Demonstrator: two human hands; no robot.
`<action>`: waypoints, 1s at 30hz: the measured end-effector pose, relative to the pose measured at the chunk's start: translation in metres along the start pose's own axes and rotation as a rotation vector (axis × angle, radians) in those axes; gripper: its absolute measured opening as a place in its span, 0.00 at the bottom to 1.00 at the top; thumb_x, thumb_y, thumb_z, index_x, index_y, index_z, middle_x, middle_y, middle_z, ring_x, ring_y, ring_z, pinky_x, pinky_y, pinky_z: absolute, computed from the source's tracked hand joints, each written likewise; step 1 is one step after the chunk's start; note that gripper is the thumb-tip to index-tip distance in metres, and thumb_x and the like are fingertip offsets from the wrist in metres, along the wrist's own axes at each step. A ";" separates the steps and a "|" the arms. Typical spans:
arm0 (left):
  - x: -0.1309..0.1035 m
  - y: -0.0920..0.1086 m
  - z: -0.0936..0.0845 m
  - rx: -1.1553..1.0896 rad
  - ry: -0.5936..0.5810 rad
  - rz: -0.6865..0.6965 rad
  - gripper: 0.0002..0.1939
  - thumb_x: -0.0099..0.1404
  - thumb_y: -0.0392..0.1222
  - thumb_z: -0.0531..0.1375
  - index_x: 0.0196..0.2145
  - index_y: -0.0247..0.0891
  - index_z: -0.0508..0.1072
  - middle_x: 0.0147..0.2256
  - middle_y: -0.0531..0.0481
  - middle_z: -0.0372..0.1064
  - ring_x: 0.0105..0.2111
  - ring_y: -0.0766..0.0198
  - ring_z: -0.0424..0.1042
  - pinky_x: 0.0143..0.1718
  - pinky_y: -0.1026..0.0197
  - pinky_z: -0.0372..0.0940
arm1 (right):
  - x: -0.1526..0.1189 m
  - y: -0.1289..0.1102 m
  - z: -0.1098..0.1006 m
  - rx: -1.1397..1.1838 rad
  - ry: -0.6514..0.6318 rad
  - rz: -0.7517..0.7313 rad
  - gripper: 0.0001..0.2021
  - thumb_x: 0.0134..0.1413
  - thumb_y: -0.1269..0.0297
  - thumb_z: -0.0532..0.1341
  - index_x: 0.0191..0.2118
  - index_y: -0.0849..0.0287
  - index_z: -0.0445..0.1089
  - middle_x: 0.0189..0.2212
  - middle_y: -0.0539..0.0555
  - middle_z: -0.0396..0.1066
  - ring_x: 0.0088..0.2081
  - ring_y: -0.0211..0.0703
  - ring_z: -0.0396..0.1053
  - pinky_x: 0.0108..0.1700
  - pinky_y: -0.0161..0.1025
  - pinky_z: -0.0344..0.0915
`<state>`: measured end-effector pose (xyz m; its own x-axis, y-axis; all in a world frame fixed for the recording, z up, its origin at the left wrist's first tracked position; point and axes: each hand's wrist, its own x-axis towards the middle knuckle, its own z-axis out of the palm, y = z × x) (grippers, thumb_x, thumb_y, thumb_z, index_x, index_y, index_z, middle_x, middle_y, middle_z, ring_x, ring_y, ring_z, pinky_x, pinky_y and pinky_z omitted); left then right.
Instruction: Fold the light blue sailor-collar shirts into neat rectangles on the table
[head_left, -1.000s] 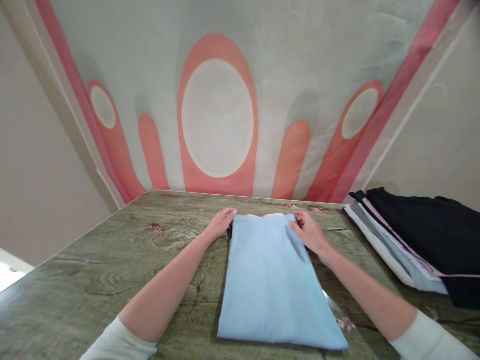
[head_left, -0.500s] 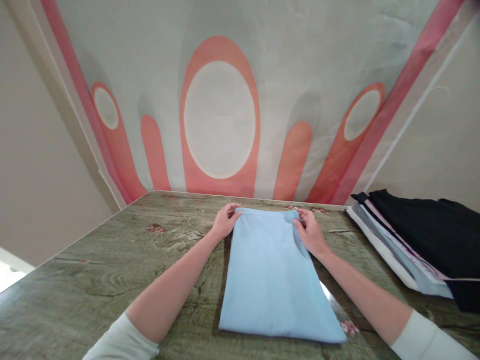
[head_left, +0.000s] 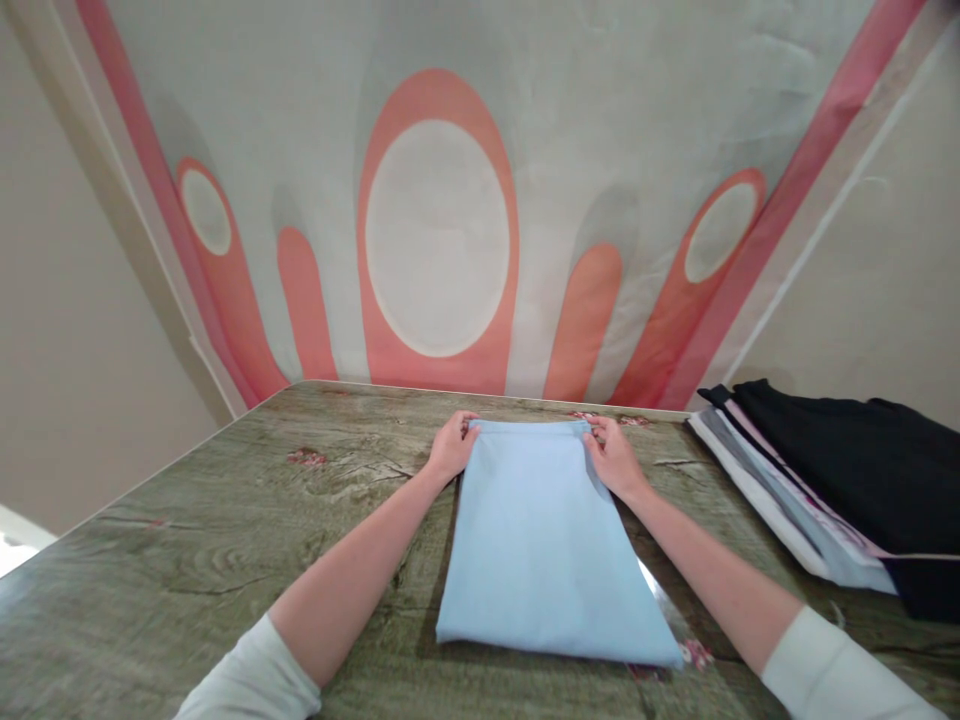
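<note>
A light blue folded cloth (head_left: 551, 550) lies on the wood-patterned table, narrower at its far edge and wider toward me. My left hand (head_left: 452, 446) pinches its far left corner between thumb and fingers. At the far right corner, my right hand (head_left: 612, 455) grips the cloth in the same way. The far edge runs nearly straight between both hands. Under the cloth's right side, a bright reflection shows on the tabletop.
On the right side of the table (head_left: 217, 530) lies a stack of folded clothes (head_left: 847, 460), black on top with grey, white and pink layers below. Behind the table stands a grey wall panel (head_left: 547, 120) with red-orange shapes.
The near edge of the blue cloth has shifted slightly away from me. My right hand has moved a little left with its corner. The view has shifted slightly.
</note>
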<state>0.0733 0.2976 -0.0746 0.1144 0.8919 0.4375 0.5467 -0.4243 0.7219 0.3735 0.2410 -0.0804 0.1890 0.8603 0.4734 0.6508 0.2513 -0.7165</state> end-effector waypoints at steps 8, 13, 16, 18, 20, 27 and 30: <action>-0.002 0.003 0.000 -0.019 0.044 0.022 0.11 0.61 0.40 0.56 0.42 0.38 0.67 0.32 0.50 0.68 0.33 0.65 0.70 0.37 0.62 0.65 | 0.004 0.010 0.003 0.078 0.001 0.038 0.16 0.51 0.56 0.55 0.44 0.58 0.61 0.37 0.58 0.71 0.39 0.49 0.69 0.40 0.46 0.65; -0.003 0.007 -0.001 -0.079 0.076 0.094 0.11 0.62 0.40 0.54 0.43 0.38 0.66 0.34 0.49 0.67 0.35 0.65 0.69 0.38 0.63 0.65 | 0.004 0.014 0.004 0.168 0.005 0.070 0.16 0.49 0.54 0.56 0.42 0.57 0.62 0.37 0.57 0.71 0.39 0.49 0.70 0.39 0.46 0.65; -0.002 0.007 0.000 -0.130 0.062 0.082 0.12 0.61 0.40 0.55 0.44 0.37 0.65 0.32 0.51 0.66 0.32 0.66 0.69 0.36 0.63 0.65 | 0.004 0.013 0.004 0.198 0.007 0.084 0.16 0.49 0.54 0.57 0.42 0.57 0.62 0.35 0.57 0.71 0.38 0.49 0.70 0.37 0.44 0.65; -0.002 0.007 0.000 -0.150 0.041 0.054 0.14 0.60 0.40 0.57 0.45 0.36 0.64 0.31 0.51 0.65 0.30 0.66 0.69 0.34 0.63 0.65 | 0.003 0.012 0.003 0.211 0.004 0.091 0.16 0.49 0.54 0.58 0.41 0.57 0.62 0.34 0.56 0.71 0.36 0.48 0.70 0.36 0.43 0.66; -0.003 0.006 0.000 -0.157 0.025 0.024 0.17 0.59 0.41 0.58 0.46 0.36 0.64 0.31 0.51 0.65 0.29 0.66 0.69 0.33 0.63 0.65 | 0.003 0.010 0.003 0.227 -0.003 0.103 0.16 0.48 0.54 0.58 0.41 0.57 0.61 0.32 0.55 0.71 0.33 0.47 0.70 0.34 0.42 0.66; -0.005 0.012 -0.004 -0.065 -0.012 0.013 0.19 0.58 0.40 0.58 0.47 0.36 0.64 0.36 0.49 0.68 0.32 0.66 0.69 0.37 0.62 0.65 | 0.003 0.007 0.001 0.255 -0.002 0.128 0.16 0.47 0.53 0.58 0.40 0.58 0.62 0.31 0.54 0.72 0.30 0.45 0.70 0.32 0.42 0.66; -0.005 0.014 -0.006 -0.011 -0.034 0.023 0.16 0.58 0.37 0.57 0.45 0.37 0.66 0.37 0.49 0.69 0.32 0.65 0.70 0.38 0.62 0.65 | 0.003 0.008 0.001 0.258 -0.001 0.125 0.16 0.48 0.54 0.58 0.41 0.58 0.63 0.32 0.55 0.72 0.31 0.46 0.70 0.32 0.43 0.66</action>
<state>0.0753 0.2865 -0.0632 0.1552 0.8864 0.4362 0.5343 -0.4467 0.7176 0.3783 0.2463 -0.0849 0.2552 0.8920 0.3730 0.4136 0.2480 -0.8760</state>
